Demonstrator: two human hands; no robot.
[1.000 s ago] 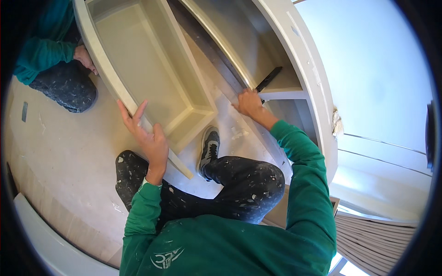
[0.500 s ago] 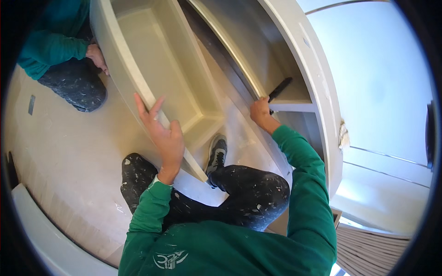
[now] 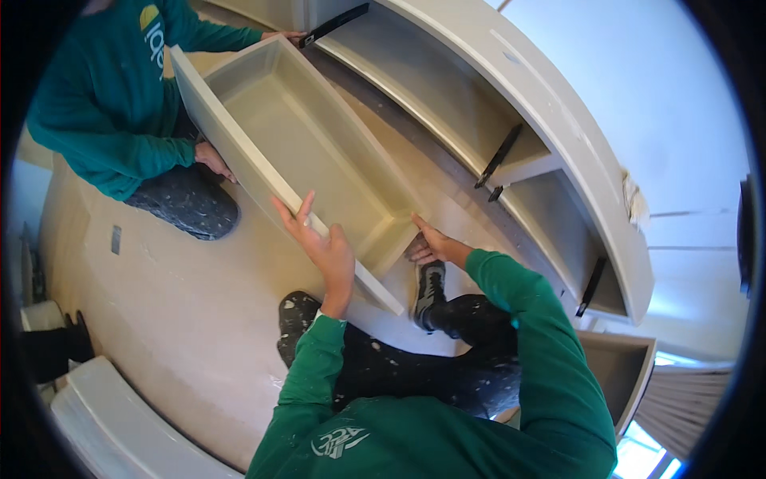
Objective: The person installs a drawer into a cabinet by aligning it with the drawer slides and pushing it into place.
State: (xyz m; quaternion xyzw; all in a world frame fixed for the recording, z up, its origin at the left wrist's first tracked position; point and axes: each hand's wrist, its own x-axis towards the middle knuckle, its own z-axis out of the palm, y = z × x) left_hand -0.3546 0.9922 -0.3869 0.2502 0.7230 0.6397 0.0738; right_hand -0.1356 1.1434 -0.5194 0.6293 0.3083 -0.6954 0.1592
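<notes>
A beige drawer (image 3: 319, 152) is held tilted above the floor, its open inside facing up. My left hand (image 3: 323, 251) grips the top edge of its front panel, the fingers spread to either side of the edge. At the near back corner, my right hand (image 3: 437, 246) has its thumb on the rim and its fingers against the side below; their exact contact is partly hidden. A co-worker's hand (image 3: 214, 161) supports the front panel's far end from outside. Inside the beige cabinet (image 3: 447, 72), black drawer runners (image 3: 501, 156) stick out of the open compartments.
A co-worker in a green sweatshirt (image 3: 96, 120) kneels at left, the other hand (image 3: 283, 36) by a far runner (image 3: 335, 25). My shoe (image 3: 431, 291) stands under the drawer. Another drawer (image 3: 618, 367) is at right; a white rounded edge (image 3: 120, 423) lies lower left.
My right hand has left the runner at the cabinet and come to the drawer's back corner. The co-worker now reaches toward a far runner. The view has shifted, showing more of the cabinet.
</notes>
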